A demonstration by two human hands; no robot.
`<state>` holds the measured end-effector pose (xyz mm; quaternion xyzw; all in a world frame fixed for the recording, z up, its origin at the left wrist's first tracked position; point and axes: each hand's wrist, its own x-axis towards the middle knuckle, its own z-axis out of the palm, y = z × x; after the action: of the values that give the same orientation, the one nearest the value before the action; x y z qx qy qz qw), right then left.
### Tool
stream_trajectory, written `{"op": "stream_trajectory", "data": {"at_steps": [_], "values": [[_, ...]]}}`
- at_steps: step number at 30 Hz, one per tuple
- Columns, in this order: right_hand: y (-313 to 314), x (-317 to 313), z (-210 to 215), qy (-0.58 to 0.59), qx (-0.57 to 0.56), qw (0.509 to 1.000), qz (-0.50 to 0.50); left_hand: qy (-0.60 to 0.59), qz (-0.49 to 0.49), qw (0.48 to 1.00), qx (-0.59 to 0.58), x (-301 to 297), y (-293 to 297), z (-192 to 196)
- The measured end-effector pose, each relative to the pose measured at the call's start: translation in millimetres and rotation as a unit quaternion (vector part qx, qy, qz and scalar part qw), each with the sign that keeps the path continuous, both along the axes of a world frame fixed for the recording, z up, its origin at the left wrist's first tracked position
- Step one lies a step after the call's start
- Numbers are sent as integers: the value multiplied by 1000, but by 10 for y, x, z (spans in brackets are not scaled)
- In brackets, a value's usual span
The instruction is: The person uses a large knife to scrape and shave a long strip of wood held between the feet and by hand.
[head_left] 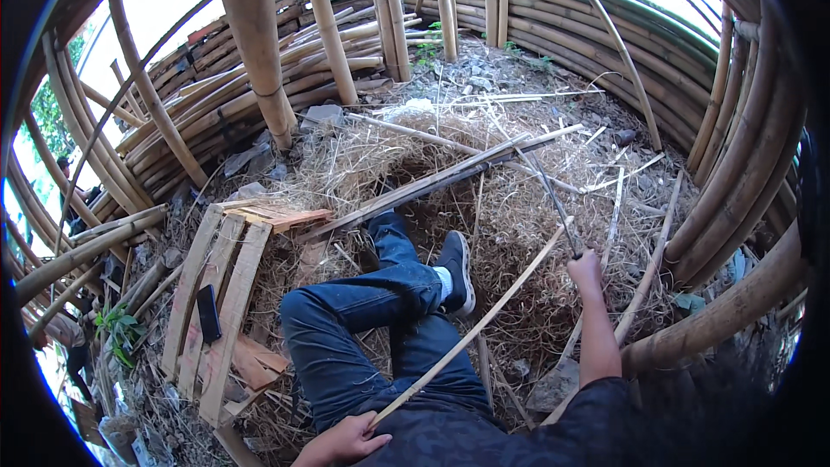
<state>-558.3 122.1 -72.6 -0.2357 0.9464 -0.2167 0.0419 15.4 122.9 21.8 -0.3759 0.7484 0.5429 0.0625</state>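
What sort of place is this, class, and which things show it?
Probably an open-air bamboo-working spot: stacked poles line the far side, curly shavings lie heaped, and the left hand holds a pale strip.

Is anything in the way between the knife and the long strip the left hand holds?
Nothing visible is. The knife, gripped in the right hand, appears right by the far tip of the bamboo strip; the left hand holds the near end. Whether they touch, I can't tell.

No readable lettering, labels, brand marks, numbers or signs on anything in view.
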Motion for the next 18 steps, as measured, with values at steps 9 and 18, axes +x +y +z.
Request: {"op": "stream_trajectory", "data": {"at_steps": [9,18], "values": [[256,161,-612,-30,73,995,-54,-28,-9,999,35,283,17,-75],[721,-98,-1094,-102,-104,982,-118,64,122,978,159,591,176,-243]]}}
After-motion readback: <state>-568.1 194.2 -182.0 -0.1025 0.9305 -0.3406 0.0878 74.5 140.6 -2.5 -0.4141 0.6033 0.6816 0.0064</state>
